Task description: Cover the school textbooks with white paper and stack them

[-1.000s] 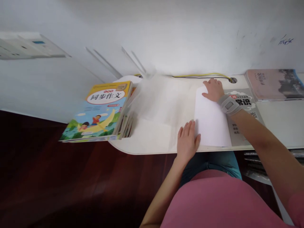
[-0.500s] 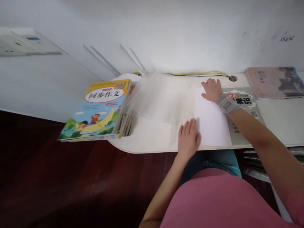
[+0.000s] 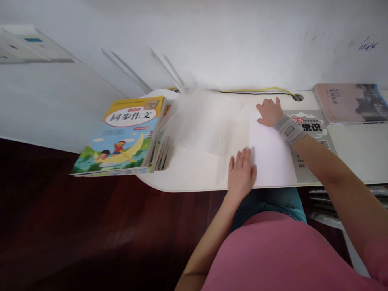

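Note:
A white sheet of paper (image 3: 269,155) lies on the white desk and overlaps the left part of a grey book (image 3: 307,163). My left hand (image 3: 241,173) rests flat at the sheet's lower left edge, fingers stretched out. Up at the sheet's top left corner is my right hand (image 3: 269,112), palm down with its fingers spread, and a grey band (image 3: 290,128) circles that wrist. My right forearm hides part of the book. To the left of both hands, a clear plastic cover (image 3: 200,121) is spread over the desk.
Several books are piled on the left, with a yellow and blue book (image 3: 121,135) on top, overhanging the desk's edge. At the back right lies a pinkish book (image 3: 348,103). A yellow cable (image 3: 257,89) runs along the wall to a round hole (image 3: 298,97).
My right hand's fingers have spread a little more at the sheet's top corner. My left hand stays by the lower edge. The whole view has shifted slightly.

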{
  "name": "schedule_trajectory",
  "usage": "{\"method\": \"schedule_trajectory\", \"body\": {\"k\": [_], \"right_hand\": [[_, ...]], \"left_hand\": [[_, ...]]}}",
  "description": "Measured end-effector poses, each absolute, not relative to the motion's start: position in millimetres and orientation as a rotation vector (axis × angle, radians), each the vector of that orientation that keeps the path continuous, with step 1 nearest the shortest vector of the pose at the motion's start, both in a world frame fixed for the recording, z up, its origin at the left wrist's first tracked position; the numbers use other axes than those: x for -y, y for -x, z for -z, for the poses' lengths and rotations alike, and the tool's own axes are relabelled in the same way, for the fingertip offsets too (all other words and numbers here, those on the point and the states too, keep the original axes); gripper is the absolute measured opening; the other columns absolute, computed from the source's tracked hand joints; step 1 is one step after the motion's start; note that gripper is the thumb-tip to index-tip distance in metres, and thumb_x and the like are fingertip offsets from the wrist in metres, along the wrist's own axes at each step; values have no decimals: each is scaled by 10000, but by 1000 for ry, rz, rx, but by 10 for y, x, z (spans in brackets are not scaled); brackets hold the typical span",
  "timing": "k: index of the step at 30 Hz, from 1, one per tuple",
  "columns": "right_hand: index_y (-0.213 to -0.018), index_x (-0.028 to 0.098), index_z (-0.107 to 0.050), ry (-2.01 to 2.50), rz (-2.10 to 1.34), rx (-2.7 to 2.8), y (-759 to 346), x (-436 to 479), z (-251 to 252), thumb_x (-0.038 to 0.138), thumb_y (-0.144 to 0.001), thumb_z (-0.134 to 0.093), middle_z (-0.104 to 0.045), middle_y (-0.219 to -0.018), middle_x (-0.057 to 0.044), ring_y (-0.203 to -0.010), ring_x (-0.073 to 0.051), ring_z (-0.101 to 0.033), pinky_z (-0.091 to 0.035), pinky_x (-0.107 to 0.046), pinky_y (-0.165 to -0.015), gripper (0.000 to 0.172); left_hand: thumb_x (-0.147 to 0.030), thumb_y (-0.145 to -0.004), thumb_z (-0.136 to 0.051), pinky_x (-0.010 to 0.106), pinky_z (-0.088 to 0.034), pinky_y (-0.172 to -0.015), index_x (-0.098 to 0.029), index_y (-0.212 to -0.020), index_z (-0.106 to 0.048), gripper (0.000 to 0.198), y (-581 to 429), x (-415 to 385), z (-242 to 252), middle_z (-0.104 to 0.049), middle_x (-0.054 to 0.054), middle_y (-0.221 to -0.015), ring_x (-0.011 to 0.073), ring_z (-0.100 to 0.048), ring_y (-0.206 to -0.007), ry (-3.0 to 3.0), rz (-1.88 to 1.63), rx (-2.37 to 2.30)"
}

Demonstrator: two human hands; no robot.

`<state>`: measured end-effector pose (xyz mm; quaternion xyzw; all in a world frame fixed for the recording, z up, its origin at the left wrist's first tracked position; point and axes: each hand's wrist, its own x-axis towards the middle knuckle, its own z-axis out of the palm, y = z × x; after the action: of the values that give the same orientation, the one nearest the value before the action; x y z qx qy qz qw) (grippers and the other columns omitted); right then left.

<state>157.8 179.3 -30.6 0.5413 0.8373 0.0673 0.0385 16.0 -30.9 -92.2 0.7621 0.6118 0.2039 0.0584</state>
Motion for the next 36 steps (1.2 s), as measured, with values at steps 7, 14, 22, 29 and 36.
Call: {"method": "schedule_trajectory", "body": {"k": [7, 14, 22, 29, 36], "right_hand": [[-1114, 80, -613, -1604, -154, -2569, -1584, -1838, 322, 373, -853, -543, -518, -1229, -220, -1156, -349, -439, -147, -642, -1025, 399], [-1183, 245, -632, -1249, -118, -2710, -1629, -1723, 370, 294, -881, -482, -426, -1403, -135, -1338, -365, -273, -109, -691, -1033, 341], [-1423, 352, -364, -1074, -67, -2717, -1720, -1561, 516, 401, -923, -366, -274, -1539, -67, -1409, -342, -198, -150, -650, -1068, 502], [-1461, 283, -302, -1271, -228, -2756, -1679, -1723, 560, 413, -953, -266, -249, -1539, -155, -1373, -389, -263, -166, -644, -1041, 526], [-1469, 263, -277, -1322, -163, -2733, -1661, -1751, 543, 411, -953, -255, -374, -1475, -167, -1307, -346, -383, -261, -589, -1022, 538]], "left_hand": [[-224, -908, -397, 514, -287, -1109, -134, -1425, -312, 532, -154, 301, 907, -415, 156, -1458, 286, -354, -1366, -2295, -631, -1814], [-151, -890, -369, 457, -324, -1101, -80, -1407, -310, 525, -132, 286, 913, -411, 197, -1450, 252, -389, -1348, -2318, -665, -1755], [-135, -895, -374, 466, -336, -1094, -139, -1397, -372, 502, -143, 301, 927, -394, 178, -1465, 257, -382, -1353, -2377, -621, -1783], [-130, -874, -468, 516, -368, -1064, -209, -1245, -574, 394, -123, 318, 918, -397, 153, -1467, 303, -393, -1339, -2445, -598, -1759], [-140, -879, -479, 522, -389, -1049, -194, -1171, -626, 332, -126, 323, 927, -440, 156, -1437, 314, -408, -1325, -2475, -609, -1769]]}}
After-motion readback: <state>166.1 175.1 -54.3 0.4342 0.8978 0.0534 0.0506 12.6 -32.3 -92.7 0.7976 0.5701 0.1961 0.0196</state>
